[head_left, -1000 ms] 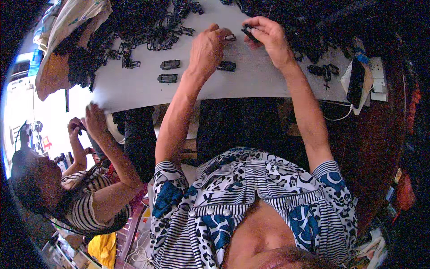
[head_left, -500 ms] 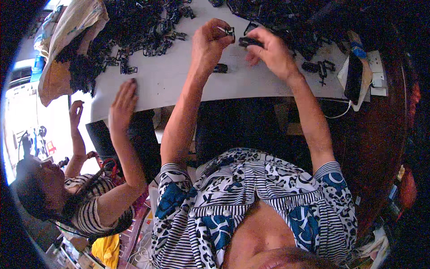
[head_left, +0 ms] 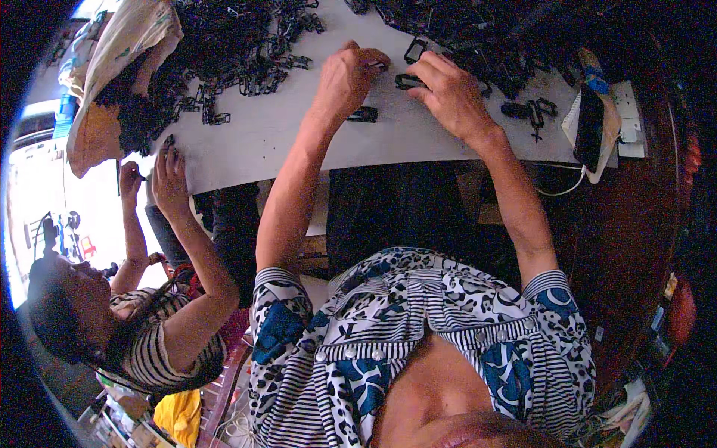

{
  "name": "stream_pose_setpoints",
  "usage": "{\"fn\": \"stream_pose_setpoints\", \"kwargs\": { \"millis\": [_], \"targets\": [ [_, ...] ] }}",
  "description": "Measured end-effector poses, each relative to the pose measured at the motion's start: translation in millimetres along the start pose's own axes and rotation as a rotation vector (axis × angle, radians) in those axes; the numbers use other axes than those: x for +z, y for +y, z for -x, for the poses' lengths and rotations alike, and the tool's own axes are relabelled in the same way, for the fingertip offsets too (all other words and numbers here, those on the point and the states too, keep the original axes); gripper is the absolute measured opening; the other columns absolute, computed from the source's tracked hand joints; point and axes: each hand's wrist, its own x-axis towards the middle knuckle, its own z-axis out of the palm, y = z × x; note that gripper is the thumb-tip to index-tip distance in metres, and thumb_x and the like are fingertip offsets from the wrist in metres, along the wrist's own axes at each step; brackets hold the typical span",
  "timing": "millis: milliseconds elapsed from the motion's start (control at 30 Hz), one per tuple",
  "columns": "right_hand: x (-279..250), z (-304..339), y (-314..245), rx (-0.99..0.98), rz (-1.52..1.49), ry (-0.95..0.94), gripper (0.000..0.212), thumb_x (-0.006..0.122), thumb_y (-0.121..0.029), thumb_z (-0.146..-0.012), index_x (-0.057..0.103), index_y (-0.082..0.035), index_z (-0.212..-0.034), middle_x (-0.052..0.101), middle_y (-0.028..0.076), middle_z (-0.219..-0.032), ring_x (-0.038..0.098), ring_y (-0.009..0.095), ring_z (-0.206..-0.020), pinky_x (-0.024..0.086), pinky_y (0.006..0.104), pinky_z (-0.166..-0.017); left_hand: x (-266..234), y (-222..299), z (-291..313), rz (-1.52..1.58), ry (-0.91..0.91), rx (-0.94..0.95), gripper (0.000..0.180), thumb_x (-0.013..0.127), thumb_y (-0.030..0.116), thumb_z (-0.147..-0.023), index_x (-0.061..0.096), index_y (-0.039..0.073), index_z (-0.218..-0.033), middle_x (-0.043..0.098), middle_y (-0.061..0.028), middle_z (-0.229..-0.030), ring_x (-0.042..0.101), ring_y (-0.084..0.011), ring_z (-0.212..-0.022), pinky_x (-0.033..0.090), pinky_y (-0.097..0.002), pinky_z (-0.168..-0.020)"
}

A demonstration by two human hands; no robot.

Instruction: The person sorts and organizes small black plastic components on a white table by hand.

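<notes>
Over the far middle of the table, my left hand (head_left: 347, 81) is closed, fingertips pinched round a small dark part with a pale edge, mostly hidden by the fingers. A short way to its right, my right hand (head_left: 452, 97) grips a black loop-shaped part (head_left: 407, 81) between thumb and fingers. The two hands are apart. Just beyond the right fingers lies an open black frame piece (head_left: 415, 50). Another black part (head_left: 364, 114) rests on the pale tabletop (head_left: 291, 134), near my left wrist.
Heaps of black frame pieces (head_left: 246, 52) cover the far left, with more (head_left: 515, 52) at far right. Several loose pieces (head_left: 534, 112) lie near a dark-faced device (head_left: 590, 131) with a white cable. At left, a co-worker in a striped top (head_left: 168, 340) reaches to the table edge.
My left hand has turned, hiding more of its part. My right hand has shifted slightly down, fingers more curled over the black part. The co-worker's nearer hand has moved left.
</notes>
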Motion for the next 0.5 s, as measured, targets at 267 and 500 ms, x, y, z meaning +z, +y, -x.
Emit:
{"fn": "stream_pose_setpoints", "kwargs": {
  "millis": [267,500],
  "targets": [
    [-1.0,-8.8,-2.0,0.008,-0.109,-0.029,0.030,0.070,-0.014,-0.074,0.058,-0.002,-0.099,0.056,0.011,-0.095,0.057,0.033,-0.090,0.047,0.0401,-0.076,-0.7,-17.7,-6.3,0.071,0.070,0.073,0.019,0.062,0.007,-0.077,0.071,0.010,-0.092,0.063,-0.0185,-0.083,0.061,-0.0362,-0.075,0.049,-0.0421,-0.068],
    [-4.1,-19.3,3.0,0.003,-0.153,-0.030,0.026,0.067,-0.012,-0.076,0.058,0.000,-0.098,0.056,0.012,-0.094,0.058,0.031,-0.087,0.046,0.0370,-0.074,-3.4,-22.3,-5.0,-0.046,0.100,-0.095,0.020,0.068,0.014,-0.077,0.071,0.010,-0.096,0.061,-0.0155,-0.088,0.061,-0.0318,-0.081,0.049,-0.0374,-0.069]
  ]
}}
